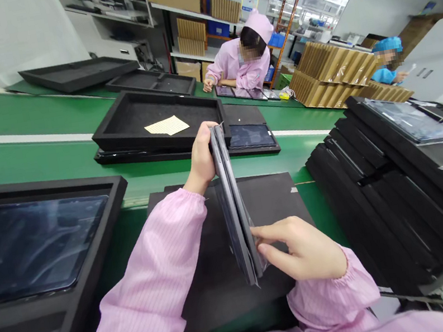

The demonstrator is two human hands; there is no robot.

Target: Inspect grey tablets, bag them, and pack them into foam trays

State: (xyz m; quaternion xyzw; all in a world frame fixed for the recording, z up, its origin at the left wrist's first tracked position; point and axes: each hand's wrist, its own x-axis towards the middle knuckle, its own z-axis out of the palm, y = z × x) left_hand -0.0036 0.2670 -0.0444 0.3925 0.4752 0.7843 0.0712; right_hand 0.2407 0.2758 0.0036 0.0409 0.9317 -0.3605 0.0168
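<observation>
Two thin grey tablets (234, 203) stand on edge, face to face, above a black foam sheet (269, 197). My left hand (203, 157) is closed around their far end. On the right side of the pair, near the lower end, a crumpled clear film (264, 262) sticks out. My right hand (305, 248) pinches at this film, its index fingertip against the tablet's side; the other fingers are curled in. The tablets' faces are mostly hidden from this angle.
A black foam tray (120, 185) with tablets lies at left. Ahead, another tray (120, 118) holds a yellowish label sheet (167, 126). Stacked black trays (361, 188) with wrapped tablets rise at right. Across the green bench (10, 150) a co-worker in pink (247, 62) sits; another person (386, 73) is farther right.
</observation>
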